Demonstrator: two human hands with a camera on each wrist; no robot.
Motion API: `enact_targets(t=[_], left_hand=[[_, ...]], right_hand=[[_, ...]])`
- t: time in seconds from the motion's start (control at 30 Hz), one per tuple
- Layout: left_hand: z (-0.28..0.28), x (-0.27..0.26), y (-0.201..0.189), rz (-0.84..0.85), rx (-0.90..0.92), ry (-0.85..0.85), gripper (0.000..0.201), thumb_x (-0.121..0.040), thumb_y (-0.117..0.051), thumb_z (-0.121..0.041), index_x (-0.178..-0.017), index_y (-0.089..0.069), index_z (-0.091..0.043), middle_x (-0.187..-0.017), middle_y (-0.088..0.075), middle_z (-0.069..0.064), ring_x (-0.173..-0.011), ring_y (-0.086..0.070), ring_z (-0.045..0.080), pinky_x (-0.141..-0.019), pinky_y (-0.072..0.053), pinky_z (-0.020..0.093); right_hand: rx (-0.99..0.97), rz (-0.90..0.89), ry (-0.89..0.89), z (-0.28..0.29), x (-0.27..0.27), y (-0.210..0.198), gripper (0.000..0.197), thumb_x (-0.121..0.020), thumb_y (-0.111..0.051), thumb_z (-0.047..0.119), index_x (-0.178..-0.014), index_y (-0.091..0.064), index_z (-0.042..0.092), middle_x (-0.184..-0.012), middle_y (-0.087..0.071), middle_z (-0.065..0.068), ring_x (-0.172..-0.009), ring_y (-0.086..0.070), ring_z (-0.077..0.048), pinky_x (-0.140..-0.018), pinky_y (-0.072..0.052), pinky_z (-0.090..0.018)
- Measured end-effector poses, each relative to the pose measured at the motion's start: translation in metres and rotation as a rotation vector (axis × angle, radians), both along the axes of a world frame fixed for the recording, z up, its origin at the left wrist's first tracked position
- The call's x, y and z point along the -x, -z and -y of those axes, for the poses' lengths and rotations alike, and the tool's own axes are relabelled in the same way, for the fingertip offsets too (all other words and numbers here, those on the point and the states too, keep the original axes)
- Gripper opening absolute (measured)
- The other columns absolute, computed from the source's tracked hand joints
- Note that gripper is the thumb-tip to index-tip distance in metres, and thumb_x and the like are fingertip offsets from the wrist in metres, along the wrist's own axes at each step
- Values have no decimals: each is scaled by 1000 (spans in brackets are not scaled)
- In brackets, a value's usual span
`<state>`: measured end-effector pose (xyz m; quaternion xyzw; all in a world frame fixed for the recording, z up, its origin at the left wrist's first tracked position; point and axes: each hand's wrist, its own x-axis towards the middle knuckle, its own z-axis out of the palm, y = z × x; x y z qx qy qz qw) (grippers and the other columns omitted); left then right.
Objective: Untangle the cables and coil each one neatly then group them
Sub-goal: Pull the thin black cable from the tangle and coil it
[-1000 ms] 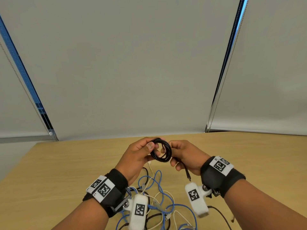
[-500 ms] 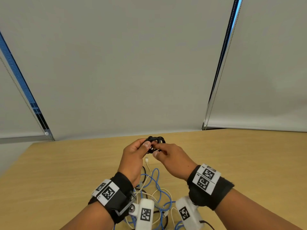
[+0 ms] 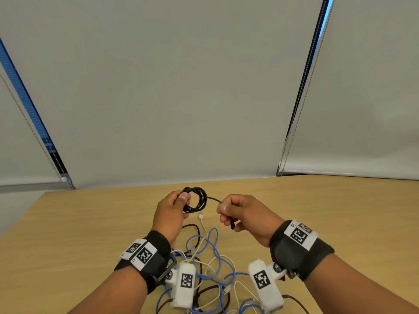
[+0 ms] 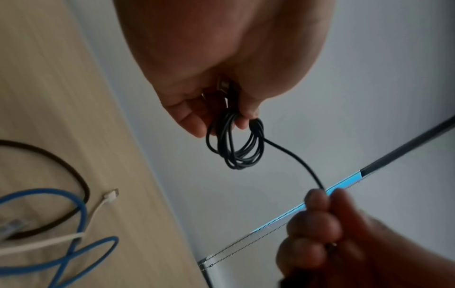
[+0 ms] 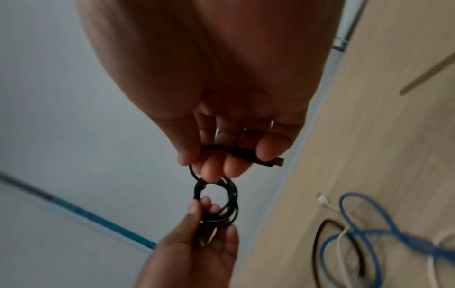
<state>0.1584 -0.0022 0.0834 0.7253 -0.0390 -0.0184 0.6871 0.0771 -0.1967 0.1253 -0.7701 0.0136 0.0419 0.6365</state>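
left hand (image 3: 170, 213): thumb and fingers pinch coiled thin black cable (image 3: 196, 200) above wooden table (image 3: 328, 207) | right hand (image 3: 243, 215): curled fingers clamp its free tail, plug end below fist

Both hands are raised above a light wooden table (image 3: 90, 223), so air lies open beneath them. Between the wrists and toward the near edge, a loose tangle blocks the tabletop: a looping blue cable (image 3: 213, 241), a thin white cable (image 3: 205, 227) with a small white plug, and a dark brown cable (image 3: 192, 226), all crossing one another. A taut black cord (image 3: 213, 198) spans the gap between the hands. The wood to the far left and far right lies bare. Grey roller blinds (image 3: 181, 87) close off the far side.
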Motion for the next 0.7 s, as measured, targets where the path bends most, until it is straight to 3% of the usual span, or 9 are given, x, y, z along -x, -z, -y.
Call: enact_targets(t=[0.1, 0.17, 0.23, 0.3, 0.4, 0.53, 0.7], left_hand=[[2, 4, -3, -181, 248, 92, 26, -107, -48, -20, -92, -67, -11, -85, -61, 4, -77, -61, 20, -68, -51, 32], [5, 9, -6, -288, 403, 178, 23, -106, -50, -19, -94, -66, -8, -85, -62, 6, -74, -63, 21, -67, -52, 33], [7, 13, -7, -323, 418, 236, 23, -105, -51, -19, -94, -67, -7, -87, -64, 7, -75, -63, 23, -67, -54, 34], [10, 16, -6, -306, 361, 262, 23, -106, -50, -19, -93, -66, -8, -90, -63, 5, -77, -64, 22, -68, -55, 34], [13, 17, -4, -270, 302, 259, 22, -106, -50, -19, -95, -67, -8, -95, -65, 4, -80, -66, 22, -71, -55, 34], [12, 16, -8, -242, 343, 301, 24, -105, -51, -21, -93, -71, -14, -92, -70, 3, -77, -67, 17, -71, -54, 32], [9, 20, -13, -262, 415, 439, 27, -102, -55, -22, -85, -76, -21, -89, -68, 2, -78, -66, 17, -70, -55, 32]], right_hand=[[450, 80, 1, 3, -7, 4, 25, -95, -67, 27, -71, -70, 30, -63, -62, 24, -60, -53, 6, -65, -38, -21], [586, 113, 25, 5, -11, 8, 21, -96, -66, 28, -77, -73, 32, -66, -62, 19, -62, -53, 4, -64, -38, -22], [476, 130, 119, 8, -14, 13, 14, -97, -65, 23, -90, -77, 27, -80, -70, 10, -76, -62, -3, -70, -48, -24], [192, 138, 219, 8, -16, 15, 17, -98, -62, 14, -92, -76, 21, -87, -76, 0, -86, -72, -14, -77, -57, -30], [-143, 121, 281, 7, -19, 12, 19, -100, -56, 5, -97, -73, 12, -92, -77, -5, -87, -75, -19, -74, -58, -29], [-281, 61, 281, 3, -19, 10, 19, -102, -50, 3, -100, -69, 9, -86, -73, -7, -75, -72, -19, -72, -59, -32], [-307, 23, 243, 2, -16, 9, 7, -99, -56, 3, -100, -58, 10, -82, -74, -9, -72, -68, -24, -71, -60, -38]])
